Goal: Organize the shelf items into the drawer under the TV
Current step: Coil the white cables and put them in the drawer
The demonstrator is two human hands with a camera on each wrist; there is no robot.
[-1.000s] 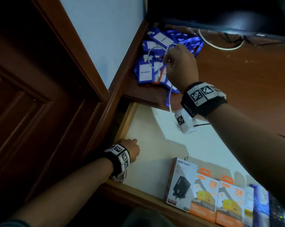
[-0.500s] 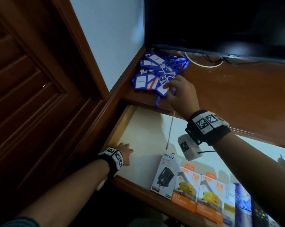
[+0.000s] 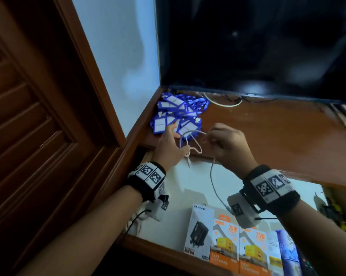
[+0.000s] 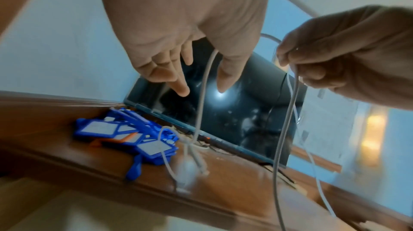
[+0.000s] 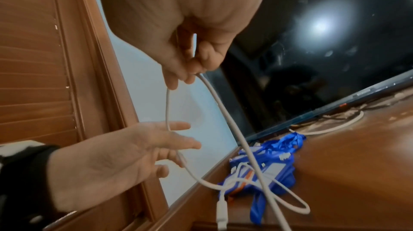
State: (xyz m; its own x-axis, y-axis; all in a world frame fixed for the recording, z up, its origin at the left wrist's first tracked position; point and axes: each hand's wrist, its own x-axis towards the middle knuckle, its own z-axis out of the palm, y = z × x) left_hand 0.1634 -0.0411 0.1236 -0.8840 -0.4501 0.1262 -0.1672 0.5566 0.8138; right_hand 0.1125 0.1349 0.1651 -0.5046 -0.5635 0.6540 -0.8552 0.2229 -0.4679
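A white cable (image 3: 212,176) loops between my two hands above the shelf's front edge, and its free end hangs down over the open drawer (image 3: 188,188). My right hand (image 3: 210,140) pinches the cable (image 5: 225,111) between thumb and fingertips (image 5: 176,77). My left hand (image 3: 174,140) is spread with straight fingers, and a loop of the cable (image 4: 283,128) runs between its thumb and fingers (image 5: 178,144). A pile of blue name tags with lanyards (image 3: 174,114) lies in the shelf's left corner, just beyond the hands.
The dark TV (image 3: 247,46) stands at the back of the wooden shelf (image 3: 277,136), with another white cord (image 3: 223,102) under it. Charger boxes (image 3: 225,246) stand along the drawer's front edge. A wooden door (image 3: 38,126) is to the left.
My left hand rose from the drawer's left corner to the cable at the shelf edge. My right hand drew the cable back off the tag pile toward me.
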